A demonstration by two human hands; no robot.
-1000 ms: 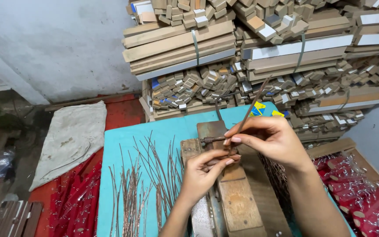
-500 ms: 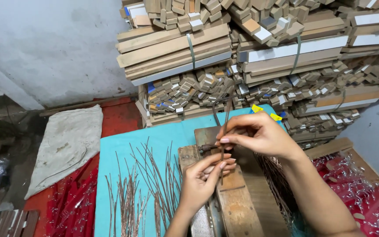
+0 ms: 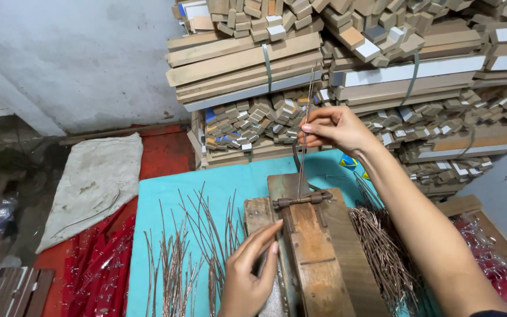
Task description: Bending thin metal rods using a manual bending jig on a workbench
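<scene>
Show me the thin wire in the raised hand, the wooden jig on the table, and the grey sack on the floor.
thin wire [image 3: 307, 111]: head view, on its upper stretch above the right hand's fingers.
wooden jig [image 3: 315, 252]: head view, on its long middle plank.
grey sack [image 3: 95, 182]: head view, at the cloth's middle.

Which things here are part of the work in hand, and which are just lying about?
In use: right hand pinching a wire; left hand on the wooden jig; straight wires; bent wires.

Lying about: wood stacks; sack; red packets.
</scene>
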